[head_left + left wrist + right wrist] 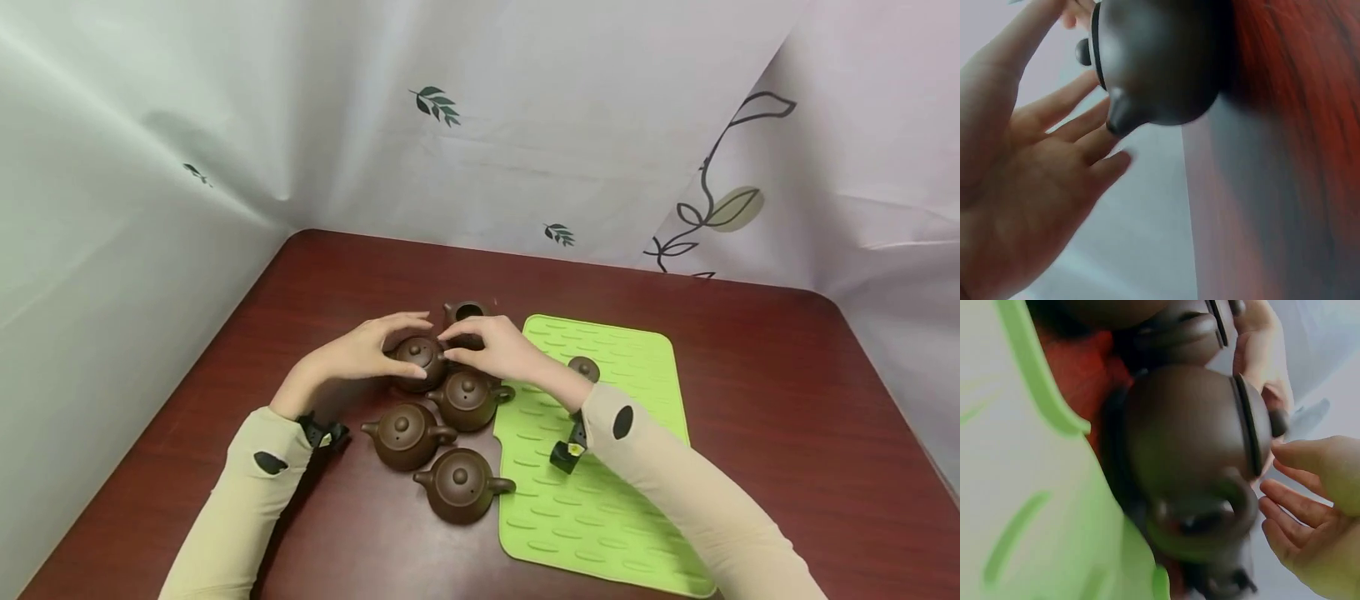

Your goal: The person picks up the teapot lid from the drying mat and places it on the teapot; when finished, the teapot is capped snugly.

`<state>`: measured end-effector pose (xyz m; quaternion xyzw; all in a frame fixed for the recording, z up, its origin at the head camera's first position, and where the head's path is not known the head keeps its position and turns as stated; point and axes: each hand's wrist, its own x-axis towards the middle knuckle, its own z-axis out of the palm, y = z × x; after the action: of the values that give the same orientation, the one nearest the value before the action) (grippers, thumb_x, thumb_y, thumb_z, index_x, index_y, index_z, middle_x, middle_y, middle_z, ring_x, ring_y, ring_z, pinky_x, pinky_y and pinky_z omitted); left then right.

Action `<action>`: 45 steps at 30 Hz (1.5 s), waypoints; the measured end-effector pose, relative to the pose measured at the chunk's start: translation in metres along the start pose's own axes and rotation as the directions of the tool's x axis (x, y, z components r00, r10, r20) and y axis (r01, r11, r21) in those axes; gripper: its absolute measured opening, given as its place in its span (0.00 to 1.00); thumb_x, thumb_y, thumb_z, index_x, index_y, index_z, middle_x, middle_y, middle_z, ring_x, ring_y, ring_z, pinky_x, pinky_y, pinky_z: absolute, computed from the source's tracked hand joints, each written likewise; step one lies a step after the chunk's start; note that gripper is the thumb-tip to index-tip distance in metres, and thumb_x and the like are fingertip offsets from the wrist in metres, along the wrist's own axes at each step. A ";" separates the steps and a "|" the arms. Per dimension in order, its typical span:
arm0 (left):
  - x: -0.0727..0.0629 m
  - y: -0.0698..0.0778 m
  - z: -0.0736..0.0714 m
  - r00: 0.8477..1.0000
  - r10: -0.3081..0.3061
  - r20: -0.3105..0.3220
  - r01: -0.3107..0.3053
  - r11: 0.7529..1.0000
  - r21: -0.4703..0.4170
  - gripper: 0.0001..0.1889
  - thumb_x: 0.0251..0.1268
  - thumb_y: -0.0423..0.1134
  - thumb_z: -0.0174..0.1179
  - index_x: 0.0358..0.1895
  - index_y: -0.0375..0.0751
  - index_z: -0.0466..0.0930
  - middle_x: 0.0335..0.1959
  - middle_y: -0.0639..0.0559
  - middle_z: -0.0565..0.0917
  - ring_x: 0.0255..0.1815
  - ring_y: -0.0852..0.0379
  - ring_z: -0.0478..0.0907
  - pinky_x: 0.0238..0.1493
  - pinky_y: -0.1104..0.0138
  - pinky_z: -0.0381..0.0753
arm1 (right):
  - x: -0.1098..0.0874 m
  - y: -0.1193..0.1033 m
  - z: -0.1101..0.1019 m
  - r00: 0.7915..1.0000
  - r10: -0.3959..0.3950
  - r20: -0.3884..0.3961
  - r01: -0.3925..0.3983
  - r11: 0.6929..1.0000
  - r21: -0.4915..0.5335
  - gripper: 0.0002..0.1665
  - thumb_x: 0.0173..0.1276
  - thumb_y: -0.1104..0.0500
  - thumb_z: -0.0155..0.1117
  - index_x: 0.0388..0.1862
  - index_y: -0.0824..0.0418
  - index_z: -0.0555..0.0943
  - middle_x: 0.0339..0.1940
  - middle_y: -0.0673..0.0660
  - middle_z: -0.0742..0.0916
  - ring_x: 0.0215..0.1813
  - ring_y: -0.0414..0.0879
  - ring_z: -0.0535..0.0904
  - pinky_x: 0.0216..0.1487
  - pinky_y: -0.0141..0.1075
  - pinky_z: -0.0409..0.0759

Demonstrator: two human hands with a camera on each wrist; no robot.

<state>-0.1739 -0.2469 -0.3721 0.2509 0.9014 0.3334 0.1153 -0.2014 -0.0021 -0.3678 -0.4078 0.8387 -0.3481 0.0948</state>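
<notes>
In the head view my left hand [360, 346] curves round a small dark brown lidded teapot [417, 360], its thumb at the near side and its fingers spread beyond it. The left wrist view shows those fingers fairly straight behind the teapot's spout [1124, 112]. Close to the same teapot's right side is my right hand [502, 346], thumb and fingertips apart. Behind the right hand stands a lidless teapot [459, 312], partly hidden. A lidded teapot [467, 400] sits just in front of both hands; its loop handle [1244, 500] appears in the right wrist view.
Nearer the front are two more lidded teapots, one on the left [405, 437] and one on the right [459, 486]. A green ridged mat [600, 517] lies to the right, with a loose round brown lid [583, 368] on it. White curtains surround the dark red table [787, 433].
</notes>
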 end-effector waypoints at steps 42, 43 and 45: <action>0.083 -0.022 -0.005 0.991 0.095 0.097 -0.083 0.990 -0.117 0.28 0.57 0.44 0.66 0.62 0.48 0.72 0.60 0.49 0.75 0.61 0.52 0.71 0.59 0.58 0.71 | -0.129 0.095 -0.074 0.990 0.093 -0.104 -0.112 0.973 -0.203 0.13 0.52 0.60 0.74 0.39 0.53 0.88 0.46 0.55 0.86 0.50 0.52 0.80 0.43 0.45 0.79; 0.084 -0.022 -0.005 0.990 0.095 0.103 -0.083 0.990 -0.118 0.28 0.57 0.44 0.66 0.62 0.47 0.71 0.61 0.49 0.75 0.61 0.52 0.72 0.59 0.58 0.72 | -0.129 0.096 -0.073 0.989 0.092 -0.112 -0.113 0.974 -0.198 0.13 0.52 0.60 0.74 0.39 0.53 0.88 0.45 0.55 0.86 0.49 0.51 0.81 0.42 0.44 0.79; 0.087 -0.022 -0.005 0.989 0.094 0.115 -0.082 0.992 -0.100 0.30 0.58 0.43 0.65 0.64 0.46 0.69 0.62 0.48 0.73 0.60 0.51 0.72 0.58 0.59 0.72 | -0.130 0.097 -0.070 0.988 0.094 -0.123 -0.116 0.976 -0.185 0.13 0.52 0.59 0.74 0.39 0.54 0.87 0.45 0.55 0.86 0.48 0.50 0.81 0.39 0.42 0.79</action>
<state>-0.2577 -0.2177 -0.3866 0.3042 0.8640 0.3651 0.1662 -0.2087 0.1721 -0.3962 -0.3497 0.8928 -0.2829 0.0258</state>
